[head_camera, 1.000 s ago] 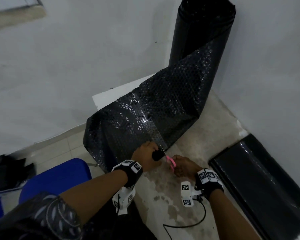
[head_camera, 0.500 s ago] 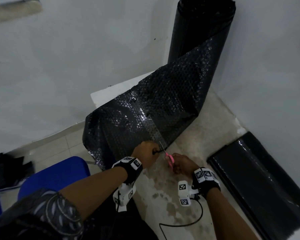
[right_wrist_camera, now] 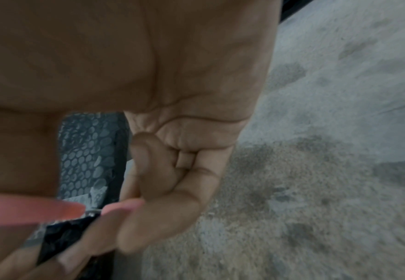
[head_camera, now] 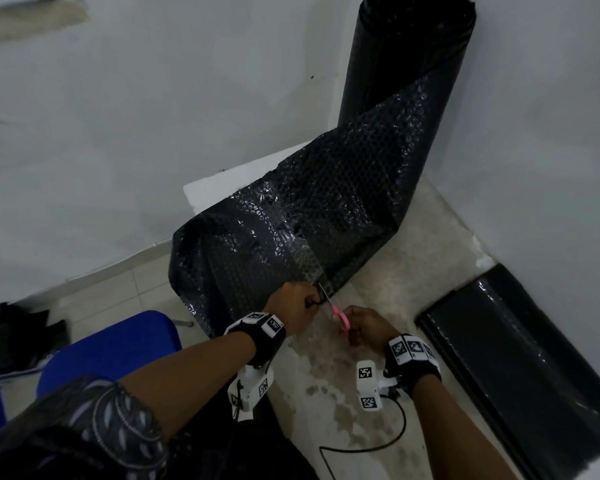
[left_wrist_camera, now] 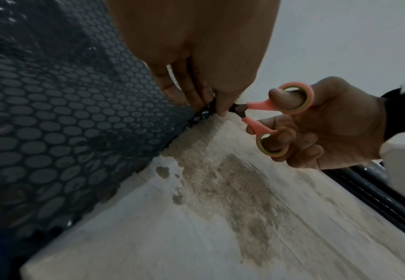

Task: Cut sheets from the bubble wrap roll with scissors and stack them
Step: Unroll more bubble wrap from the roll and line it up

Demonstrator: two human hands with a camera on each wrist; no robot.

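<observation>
Head view, my left hand [head_camera: 297, 306] pinching the near edge of the bubble wrap [head_camera: 309, 220], my right hand [head_camera: 368, 325] fingers through pink scissors [head_camera: 338, 315], blades at that edge, cut sheets [head_camera: 520, 358] stacked right.

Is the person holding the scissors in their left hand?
No, the pink scissors are gripped by the right hand; the left hand pinches the bubble wrap.

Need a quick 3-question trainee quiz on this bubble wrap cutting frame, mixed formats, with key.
1. True or false: the right hand holds the scissors.
2. What does the left hand pinch? A) the cable B) the bubble wrap edge C) the blue chair
3. Fill in: the bubble wrap roll stands upright in the room's ____.

Key: 1 true. 2 B, the bubble wrap. 3 corner.
</observation>
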